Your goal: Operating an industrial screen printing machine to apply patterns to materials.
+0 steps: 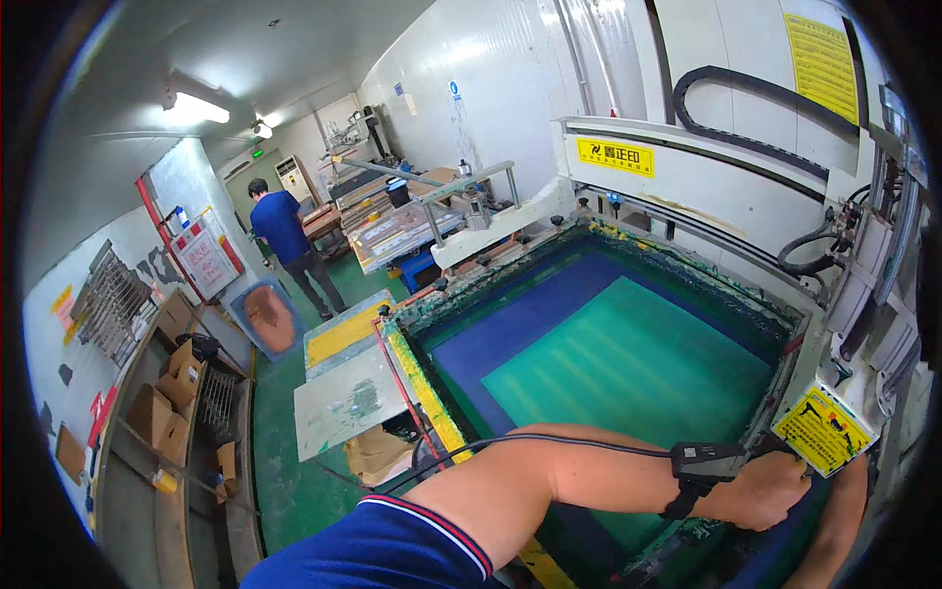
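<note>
Screen frame (pixel 422 391) diagonal, corner (pixel 592 224) farthest away

Pale walls (pixel 500 108) rose over a green floor (pixel 276 422). A tube light (pixel 199 110) glowed on the grey ceiling (pixel 334 44). Shelves (pixel 173 501) with cardboard boxes (pixel 149 414) lined the left side, a white board (pixel 204 259) hung on a pillar (pixel 189 169), and a tall white unit (pixel 292 178) stood farther back.

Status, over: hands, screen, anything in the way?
Left hand curled beside yellow label, grip unclear. Right hand hidden. Left forearm hides part of screen.
</note>
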`<state>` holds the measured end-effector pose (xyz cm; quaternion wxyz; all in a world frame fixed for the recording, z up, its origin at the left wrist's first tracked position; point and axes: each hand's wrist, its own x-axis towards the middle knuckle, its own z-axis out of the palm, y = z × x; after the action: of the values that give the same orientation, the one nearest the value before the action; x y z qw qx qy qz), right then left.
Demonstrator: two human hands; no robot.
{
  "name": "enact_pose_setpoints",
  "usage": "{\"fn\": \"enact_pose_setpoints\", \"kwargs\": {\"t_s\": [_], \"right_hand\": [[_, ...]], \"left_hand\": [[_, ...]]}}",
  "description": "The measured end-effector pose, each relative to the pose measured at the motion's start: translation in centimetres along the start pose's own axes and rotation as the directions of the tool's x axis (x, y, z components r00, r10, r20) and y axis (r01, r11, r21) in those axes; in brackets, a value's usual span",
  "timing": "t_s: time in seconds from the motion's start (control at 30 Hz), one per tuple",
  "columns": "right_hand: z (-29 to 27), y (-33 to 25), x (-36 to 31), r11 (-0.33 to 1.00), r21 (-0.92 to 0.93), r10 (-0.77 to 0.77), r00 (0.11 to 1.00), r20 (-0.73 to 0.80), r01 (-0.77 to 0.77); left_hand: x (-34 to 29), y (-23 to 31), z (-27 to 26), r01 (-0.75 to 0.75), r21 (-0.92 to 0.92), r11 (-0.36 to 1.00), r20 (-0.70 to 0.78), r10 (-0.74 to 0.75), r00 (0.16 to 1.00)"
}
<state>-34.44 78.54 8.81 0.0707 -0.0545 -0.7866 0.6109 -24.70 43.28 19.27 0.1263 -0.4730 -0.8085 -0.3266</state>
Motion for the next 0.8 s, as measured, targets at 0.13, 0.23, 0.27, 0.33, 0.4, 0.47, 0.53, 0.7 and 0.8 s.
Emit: {"fn": "enact_pose_setpoints", "kwargs": {"t_s": [0.13,0.23,0.27,0.33,0.4,0.47,0.53,0.7,0.8], "right_hand": [[0.6,0.1,0.5,1.000,0.000,0.003,1.000,0.014,-0.003],[0.8,0.0,0.8,1.000,-0.001,0.001,1.000,0.016,-0.001],[1.1,-0.1,1.0,1.000,0.005,-0.004,1.000,0.021,0.004],[1.4,-0.2,1.1,1.000,-0.002,-0.003,1.000,0.024,0.003],[1.2,-0.5,1.3,1.000,-0.006,0.001,1.000,0.021,-0.001],[1.3,-0.7,1.4,1.000,-0.010,0.008,1.000,0.025,-0.007],[1.6,-1.3,1.8,1.000,-0.012,0.000,0.999,0.032,0.001],[2.0,-2.1,2.3,1.000,-0.016,-0.004,0.999,0.043,0.005],[2.3,-2.4,2.5,1.000,-0.019,-0.002,0.999,0.050,0.003]], "left_hand": [[-0.2,0.0,-0.5,-0.020,0.007,1.000,-0.016,0.020,1.000],[-0.2,-0.1,-0.5,-0.004,-0.003,1.000,0.011,0.004,1.000],[-0.1,-0.1,-0.4,0.012,-0.014,1.000,0.031,-0.012,0.999],[-0.2,0.0,-0.4,0.010,-0.016,1.000,0.020,-0.010,1.000],[-0.2,0.1,-0.3,0.008,-0.021,1.000,0.011,-0.008,1.000],[-0.1,0.2,-0.2,0.003,-0.028,1.000,-0.008,-0.004,1.000],[-0.1,0.1,-0.1,-0.003,-0.003,1.000,-0.006,0.003,1.000],[-0.1,-0.1,-0.8,-0.042,0.015,0.999,0.033,0.041,0.999],[-0.2,-0.1,-0.6,-0.052,-0.011,0.999,-0.007,0.052,0.999]]}}
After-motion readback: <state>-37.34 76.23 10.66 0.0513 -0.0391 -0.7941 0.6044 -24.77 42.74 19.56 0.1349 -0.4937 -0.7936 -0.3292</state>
